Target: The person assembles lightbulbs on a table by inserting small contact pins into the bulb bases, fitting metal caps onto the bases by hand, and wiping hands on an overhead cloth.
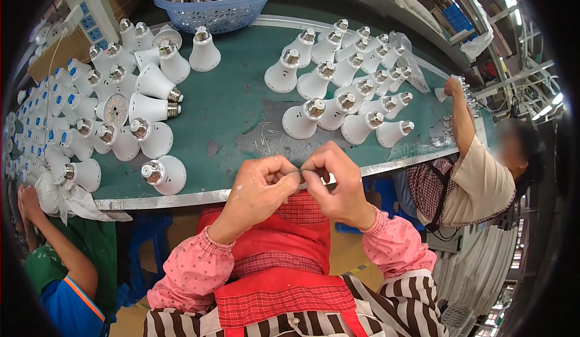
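Observation:
My left hand (263,187) and my right hand (336,180) meet above the front edge of the green work table (211,110). Thumb and forefinger of each are pinched together, with the tips touching or nearly so. Whatever sits between them is too small to name. Just beyond my hands, a few thin metal pins (267,138) lie scattered on the tabletop. White LED bulbs with metal screw caps stand in a group (314,110) ahead to the right. One single bulb (171,175) is left of my left hand, close to the table edge.
More bulbs (115,133) crowd the left side, some lying down, many with blue tips farther left. A blue basket (217,12) of metal caps stands at the back beside a socket strip (90,20). One co-worker (477,174) reaches in at right; another person's arm (66,249) is at left.

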### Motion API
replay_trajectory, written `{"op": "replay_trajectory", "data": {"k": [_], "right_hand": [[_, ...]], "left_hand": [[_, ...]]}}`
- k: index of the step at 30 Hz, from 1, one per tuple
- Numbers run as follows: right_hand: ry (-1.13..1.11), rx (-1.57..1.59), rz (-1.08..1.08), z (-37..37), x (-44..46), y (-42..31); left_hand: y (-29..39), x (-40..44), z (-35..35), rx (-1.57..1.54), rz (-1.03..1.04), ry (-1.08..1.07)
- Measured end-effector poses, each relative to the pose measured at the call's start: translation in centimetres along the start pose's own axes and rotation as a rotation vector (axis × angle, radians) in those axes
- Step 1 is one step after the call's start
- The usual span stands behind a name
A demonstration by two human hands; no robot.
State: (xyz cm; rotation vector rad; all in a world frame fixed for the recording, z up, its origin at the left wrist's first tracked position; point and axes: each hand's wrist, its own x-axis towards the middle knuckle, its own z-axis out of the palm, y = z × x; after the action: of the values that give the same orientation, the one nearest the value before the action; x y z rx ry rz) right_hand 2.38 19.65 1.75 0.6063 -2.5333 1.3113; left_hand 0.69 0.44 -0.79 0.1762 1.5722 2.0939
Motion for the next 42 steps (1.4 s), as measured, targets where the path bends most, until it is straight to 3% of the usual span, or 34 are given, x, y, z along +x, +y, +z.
{"op": "replay_trajectory", "data": {"k": [5,8,11,14,17,21,25,29,34,37,40,42], "right_hand": [[-0.087,-0.495,-0.439,-0.9,1.3,-0.5],[-0.078,-0.402,-0.36,-1.0,1.2,-0.9],[-0.058,0.001,0.018,-1.1,0.6,-1.1],[-0.023,0.092,0.086,-0.7,0.3,-1.1],[0.008,0.012,0.046,-0.3,0.4,-1.3],[0.009,-0.251,-0.309,-0.2,0.8,-0.1],[-0.048,-0.375,-0.448,-0.9,1.5,-0.6],[0.05,-0.181,-0.34,-0.2,1.1,0.4],[0.1,0.077,-0.043,0.1,0.5,1.4],[0.1,0.185,0.116,0.0,0.1,1.8],[0.097,0.218,0.011,1.6,-0.4,3.5],[0.053,0.255,0.068,1.9,-0.4,3.4]], "left_hand": [[0.5,0.0,0.8,0.278,0.129,0.096],[0.5,-0.2,0.4,0.219,0.101,0.07],[0.5,-0.3,-0.1,0.074,0.059,0.046],[0.6,-0.3,-0.2,-0.007,0.028,0.026],[0.7,-0.3,0.3,0.023,0.055,0.07],[0.3,-0.2,0.3,0.126,0.086,0.088],[0.6,0.1,-0.2,0.162,0.062,0.053],[1.4,0.5,-0.3,0.141,0.024,0.021],[2.5,1.2,0.0,0.197,-0.045,0.029],[4.4,3.5,-1.1,0.531,0.252,0.235],[7.1,8.3,-1.3,0.731,0.464,0.507],[8.3,12.6,-1.7,0.828,0.551,0.502]]}}
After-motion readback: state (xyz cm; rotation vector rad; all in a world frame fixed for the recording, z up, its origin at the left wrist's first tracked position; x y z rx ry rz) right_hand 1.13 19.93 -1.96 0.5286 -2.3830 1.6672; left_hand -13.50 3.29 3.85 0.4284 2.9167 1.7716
